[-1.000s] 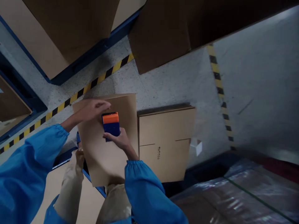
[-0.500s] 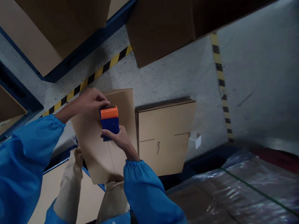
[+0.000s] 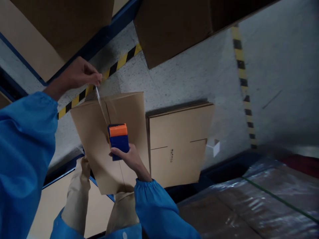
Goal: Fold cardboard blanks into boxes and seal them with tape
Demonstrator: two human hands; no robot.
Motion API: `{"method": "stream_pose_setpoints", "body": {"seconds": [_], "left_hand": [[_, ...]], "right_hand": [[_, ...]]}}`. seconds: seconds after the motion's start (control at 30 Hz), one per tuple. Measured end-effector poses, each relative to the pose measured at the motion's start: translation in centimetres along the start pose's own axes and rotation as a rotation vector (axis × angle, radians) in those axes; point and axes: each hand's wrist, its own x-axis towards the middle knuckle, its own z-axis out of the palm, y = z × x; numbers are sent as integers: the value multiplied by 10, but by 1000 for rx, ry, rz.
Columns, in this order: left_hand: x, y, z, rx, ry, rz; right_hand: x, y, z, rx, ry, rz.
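My right hand (image 3: pixel 126 155) is wrapped round a blue and orange tape dispenser (image 3: pixel 119 142), held over a cardboard box (image 3: pixel 134 126) in front of my legs. Up and to the left, my left hand (image 3: pixel 83 73) pinches the end of a strip of clear tape (image 3: pixel 100 99). That strip stretches taut from the fingertips down to the dispenser, above the box's far edge. A seam runs down the middle of the box's closed top flaps.
Flattened cartons (image 3: pixel 179 132) lie stacked right of the box. Shrink-wrapped boxes (image 3: pixel 224 205) with a green strap stand at lower right. Large brown cartons (image 3: pixel 174 30) and a blue pallet (image 3: pixel 99 38) are beyond. Yellow-black tape (image 3: pixel 241 66) marks the floor.
My left hand has moved up and left from the dispenser, drawing out a strip of tape. The dispenser in my right hand has shifted slightly toward me.
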Motion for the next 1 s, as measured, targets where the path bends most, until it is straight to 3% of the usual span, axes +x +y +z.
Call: {"method": "stream_pose_setpoints", "body": {"seconds": [0.07,0.17,0.43,0.73,1.0], "left_hand": [[10,-6,-12,52,-8,70],[22,-16,-15,50,-39,46],[35,-50,17,-48,-37,-79],[51,-72,24,-24,-36,-37],[42,-99,69,83,-212,-120]], "right_hand": [[-7,8,-2,5,5,36],[-12,18,1,16,27,71],[8,31,13,88,94,31],[6,30,10,93,64,76],[7,28,10,104,78,89]]}}
